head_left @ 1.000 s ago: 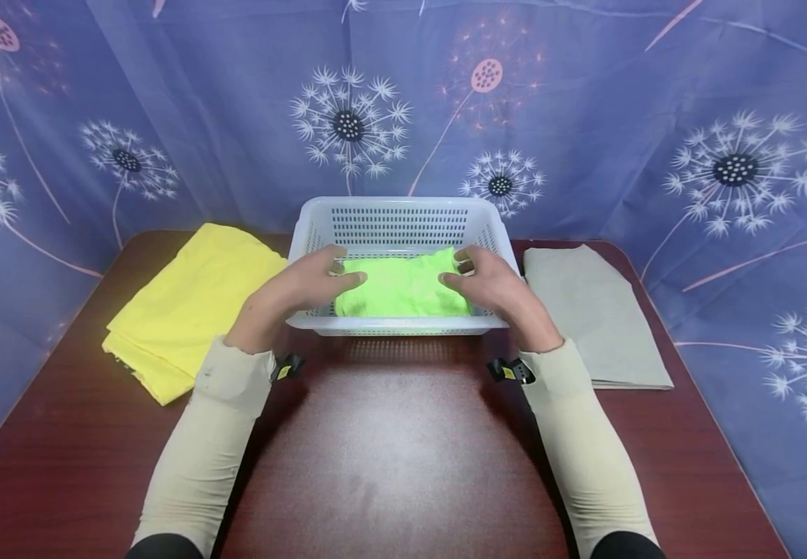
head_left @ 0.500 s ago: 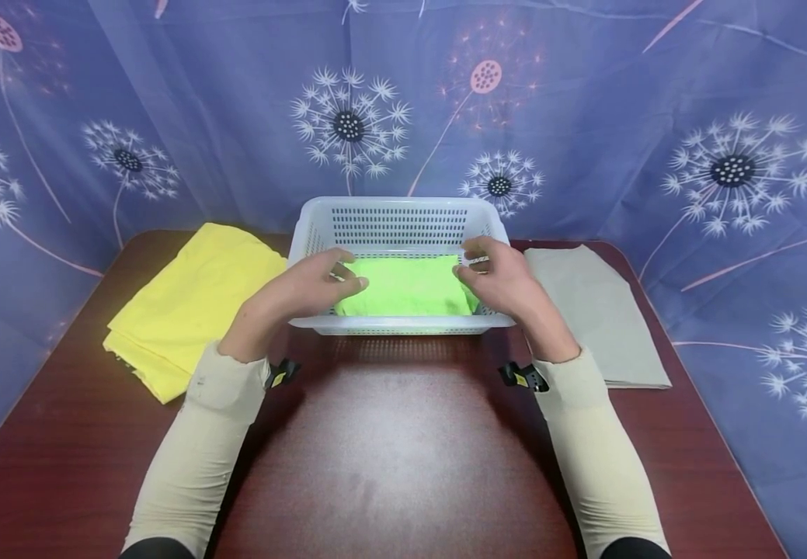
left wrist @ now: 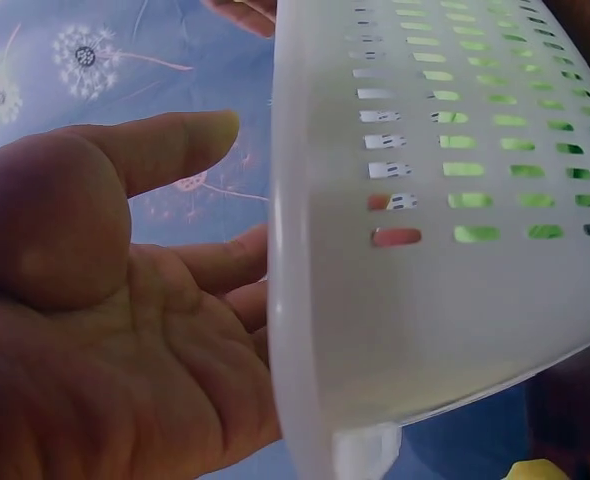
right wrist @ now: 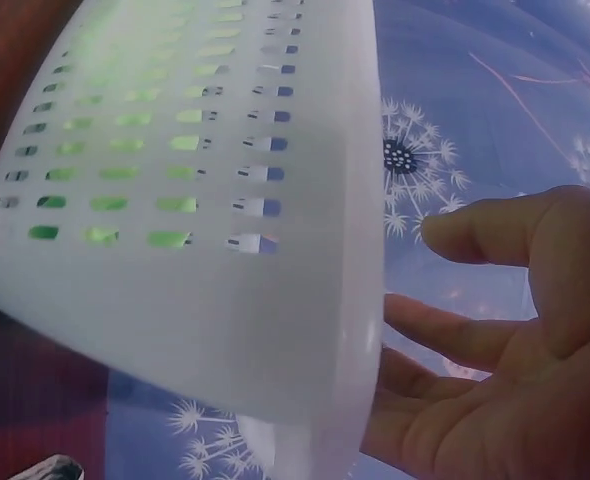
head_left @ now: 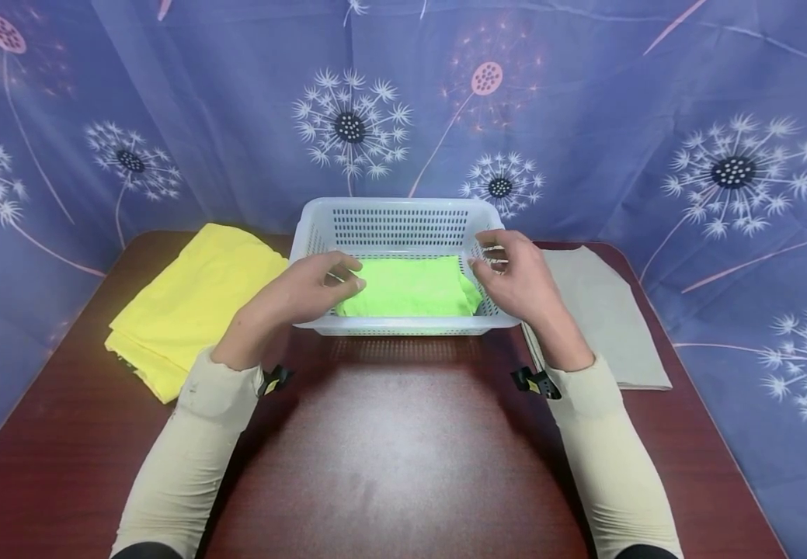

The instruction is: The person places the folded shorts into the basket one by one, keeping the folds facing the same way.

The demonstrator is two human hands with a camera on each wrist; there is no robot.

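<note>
A green cloth (head_left: pixel 408 286) is laid folded in the basket (head_left: pixel 400 210), so it fits flat. The left hand (head_left: pixel 301 291) and right hand (head_left: pixel 515 276) are held open and empty at its sides.

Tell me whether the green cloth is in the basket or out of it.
In. The green cloth lies folded on the floor of the white basket, with its walls around it; neither hand is holding it.

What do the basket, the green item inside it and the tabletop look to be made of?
Basket: likely moulded plastic, pale and slightly translucent, with rows of slots; the green shows through its wall in the wrist views.
Green item: apparently soft matte fabric, folded, with creased edges.
Tabletop: dark red-brown with a wood-grain look and a dull sheen; wood or laminate, I cannot tell.
</note>
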